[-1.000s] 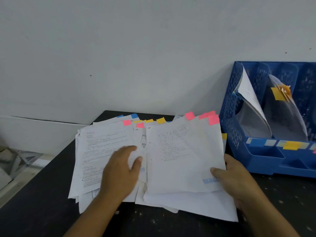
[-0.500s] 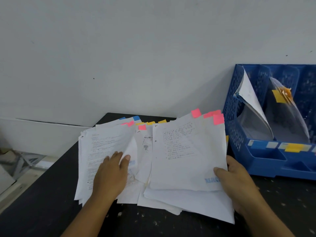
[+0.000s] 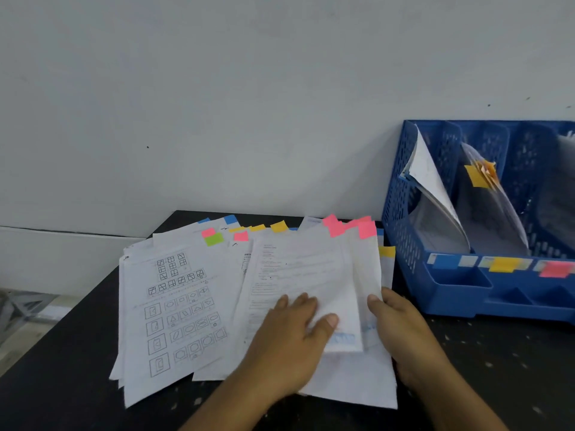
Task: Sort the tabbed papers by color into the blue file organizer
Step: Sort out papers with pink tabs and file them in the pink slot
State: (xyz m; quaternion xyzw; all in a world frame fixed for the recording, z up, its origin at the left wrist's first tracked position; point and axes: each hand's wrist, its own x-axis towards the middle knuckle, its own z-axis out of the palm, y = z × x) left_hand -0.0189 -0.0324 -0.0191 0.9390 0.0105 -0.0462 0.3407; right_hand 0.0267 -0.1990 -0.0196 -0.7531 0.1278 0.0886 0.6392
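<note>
1. While most tabbed papers [image 3: 174,309] lie fanned near the desk's [image 3: 56,396] far edge, your blue file organizer [image 3: 466,293] at the right already holds some.
2. Your left hand [image 3: 292,340] presses flat on the pink-tabbed sheets [image 3: 311,275]; your right hand [image 3: 401,331] pinches their edge. Filing these looks next.

Two bare forearms, left hand [image 3: 289,343] and right hand [image 3: 404,334] ungloved, sleeveless.
</note>
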